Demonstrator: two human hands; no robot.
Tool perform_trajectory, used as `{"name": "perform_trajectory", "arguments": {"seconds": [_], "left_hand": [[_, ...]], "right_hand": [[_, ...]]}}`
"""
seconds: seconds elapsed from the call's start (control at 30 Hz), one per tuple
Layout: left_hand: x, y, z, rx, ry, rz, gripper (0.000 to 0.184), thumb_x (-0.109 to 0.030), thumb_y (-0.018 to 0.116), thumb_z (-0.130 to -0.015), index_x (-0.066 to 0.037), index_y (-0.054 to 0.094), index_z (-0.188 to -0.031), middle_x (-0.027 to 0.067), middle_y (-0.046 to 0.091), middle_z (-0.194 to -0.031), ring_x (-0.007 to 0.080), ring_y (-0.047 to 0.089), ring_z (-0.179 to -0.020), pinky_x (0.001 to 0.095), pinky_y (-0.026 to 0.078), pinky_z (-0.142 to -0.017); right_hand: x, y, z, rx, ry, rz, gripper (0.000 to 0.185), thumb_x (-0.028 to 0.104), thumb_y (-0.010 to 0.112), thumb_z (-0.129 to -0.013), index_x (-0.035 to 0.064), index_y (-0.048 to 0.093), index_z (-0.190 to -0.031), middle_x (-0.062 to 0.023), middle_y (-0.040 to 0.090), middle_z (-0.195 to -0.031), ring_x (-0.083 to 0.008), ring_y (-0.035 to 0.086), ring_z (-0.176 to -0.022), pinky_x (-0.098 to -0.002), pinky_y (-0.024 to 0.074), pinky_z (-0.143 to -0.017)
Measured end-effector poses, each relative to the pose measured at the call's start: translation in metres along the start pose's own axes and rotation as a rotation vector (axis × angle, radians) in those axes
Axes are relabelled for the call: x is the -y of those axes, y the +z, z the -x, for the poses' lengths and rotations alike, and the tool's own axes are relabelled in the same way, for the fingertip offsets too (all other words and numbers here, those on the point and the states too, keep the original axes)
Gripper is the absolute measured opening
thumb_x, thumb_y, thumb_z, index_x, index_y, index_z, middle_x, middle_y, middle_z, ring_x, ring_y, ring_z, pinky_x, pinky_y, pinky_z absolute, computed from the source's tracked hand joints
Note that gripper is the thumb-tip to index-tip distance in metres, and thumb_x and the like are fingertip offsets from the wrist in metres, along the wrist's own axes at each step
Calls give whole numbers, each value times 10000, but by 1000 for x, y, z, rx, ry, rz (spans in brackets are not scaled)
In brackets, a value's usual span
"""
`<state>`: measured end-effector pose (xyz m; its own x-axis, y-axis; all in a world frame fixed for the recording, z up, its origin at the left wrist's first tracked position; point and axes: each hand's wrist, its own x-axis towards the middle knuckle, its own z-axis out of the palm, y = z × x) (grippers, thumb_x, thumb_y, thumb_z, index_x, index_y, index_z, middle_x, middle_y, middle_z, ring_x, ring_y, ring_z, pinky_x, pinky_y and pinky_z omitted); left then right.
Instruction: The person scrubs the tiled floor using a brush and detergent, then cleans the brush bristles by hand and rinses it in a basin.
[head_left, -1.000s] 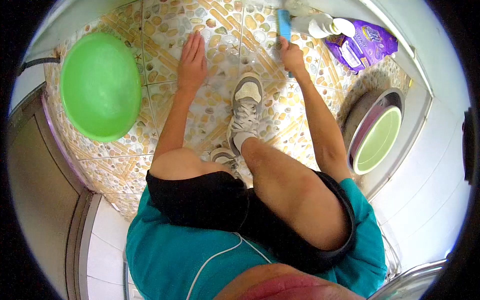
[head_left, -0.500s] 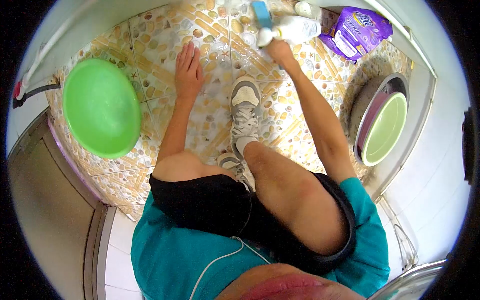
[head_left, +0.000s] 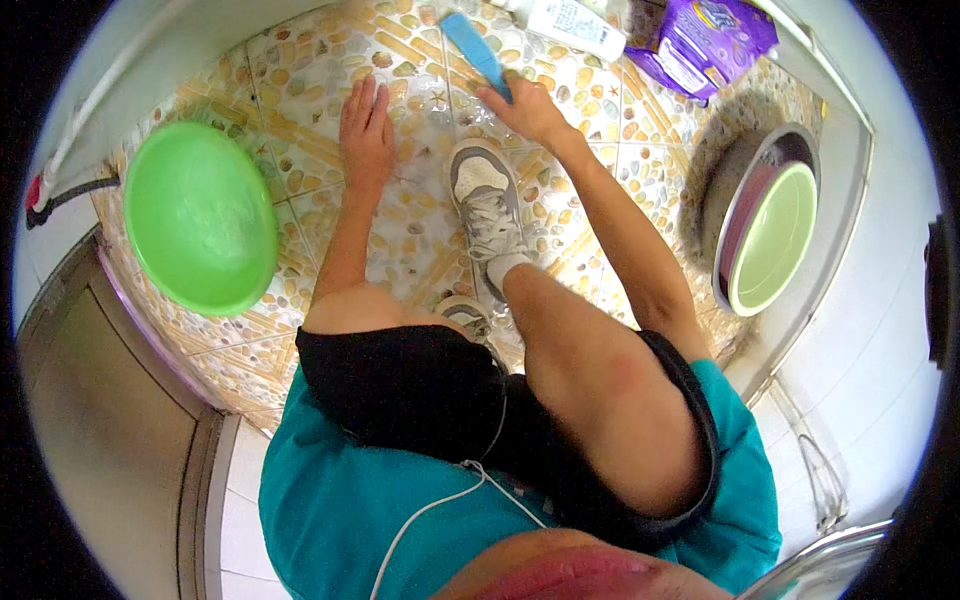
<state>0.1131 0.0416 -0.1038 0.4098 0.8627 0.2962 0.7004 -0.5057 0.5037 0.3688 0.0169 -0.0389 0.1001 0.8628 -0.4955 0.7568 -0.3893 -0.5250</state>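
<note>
My right hand (head_left: 532,110) is closed around the near end of a long, flat blue brush (head_left: 472,50); its underside and any bristles are hidden. The brush slants up and left over the pebble-patterned floor tiles (head_left: 320,120). My left hand (head_left: 367,132) holds nothing, fingers stretched out over the tiles, with that forearm by my knee. Beyond my right hand a white bottle (head_left: 575,28) with a printed label lies on its side. A shoe (head_left: 485,190) on my foot stands between the two hands.
On the left is a large green basin (head_left: 200,220). Stacked basins (head_left: 770,240) lean by the right wall. A purple packet (head_left: 705,45) lies at the far right. The door (head_left: 110,430) is at lower left, and a pipe (head_left: 110,90) runs along the left wall.
My right hand has moved left and slightly up from beside the white bottle. The blue brush now slants out from its fingers. The left hand stays stretched out, nearly in place.
</note>
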Motion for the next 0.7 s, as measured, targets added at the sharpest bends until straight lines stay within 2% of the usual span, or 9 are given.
{"name": "perform_trajectory", "arguments": {"seconds": [0.1, 0.13, 0.17, 0.23, 0.27, 0.37, 0.53, 0.6, 0.7], "left_hand": [[2, 0, -2, 6, 23, -49, 379, -63, 509, -847, -56, 543, -1225, 100, 444, -1363, 283, 404, -1269, 432, 323, -1040], [2, 1, -2, 1, 10, -66, 377, -64, 512, -845, -59, 548, -1220, 97, 452, -1357, 286, 407, -1266, 434, 325, -1038], [1, 1, 0, 1, -8, -82, 376, -64, 515, -842, -61, 553, -1216, 94, 460, -1351, 288, 410, -1264, 435, 326, -1037], [-1, 3, -1, -19, 0, -91, 377, -64, 518, -840, -63, 555, -1214, 94, 467, -1344, 290, 414, -1259, 437, 328, -1035], [-1, 3, -1, -40, 0, -104, 378, -64, 520, -837, -65, 557, -1212, 94, 475, -1337, 291, 418, -1255, 438, 330, -1034], [1, 3, -1, -34, 24, -124, 382, -65, 522, -832, -62, 557, -1213, 102, 481, -1330, 298, 427, -1246, 440, 331, -1032], [-1, 1, -5, 18, 7, -174, 371, -77, 533, -817, -46, 571, -1185, 126, 490, -1316, 308, 437, -1234, 445, 341, -1020], [-9, 3, -13, 30, -7, -191, 362, -80, 537, -811, -39, 580, -1168, 141, 497, -1304, 313, 449, -1221, 448, 344, -1016], [-31, 7, -25, 46, -60, -164, 335, -85, 531, -811, -25, 592, -1135, 176, 518, -1265, 329, 486, -1172, 445, 367, -995]], "right_hand": [[-9, -7, 11, -240, -238, 49, 371, 344, 584, -843, 0, 591, -980, -265, 610, -886, -412, 598, -868, -465, 485, -764], [-10, -11, 11, -338, -204, 81, 330, 204, 652, -800, -4, 585, -1047, -205, 607, -975, -381, 594, -879, -413, 490, -769], [-13, -18, 10, -342, -203, 82, 330, 204, 652, -800, -4, 585, -1047, -205, 607, -975, -381, 594, -879, -413, 490, -769], [-19, -41, 4, -562, -387, 263, 342, 146, 624, -811, 15, 549, -1118, -194, 555, -1098, -373, 560, -965, -409, 486, -790], [-23, -46, -1, -540, -405, 266, 438, 57, 622, -761, 65, 520, -1187, -204, 486, -1198, -378, 492, -1077, -421, 436, -887], [-54, -37, -48, -598, -411, 394, 301, 208, 581, -806, 57, 614, -1064, -166, 620, -1012, -342, 566, -962, -444, 442, -854], [-27, -49, -58, -543, -289, 446, 377, 268, 597, -778, 89, 606, -1111, -149, 602, -1095, -321, 535, -1014, -419, 390, -919], [-25, -43, -62, -792, -337, 446, 354, 254, 577, -789, 105, 612, -1108, -147, 590, -1120, -328, 506, -1060, -430, 356, -948], [-30, -32, -64, -756, -260, 460, 324, 222, 548, -806, 101, 615, -1099, -148, 584, -1128, -338, 479, -1096, -452, 327, -969]]}}
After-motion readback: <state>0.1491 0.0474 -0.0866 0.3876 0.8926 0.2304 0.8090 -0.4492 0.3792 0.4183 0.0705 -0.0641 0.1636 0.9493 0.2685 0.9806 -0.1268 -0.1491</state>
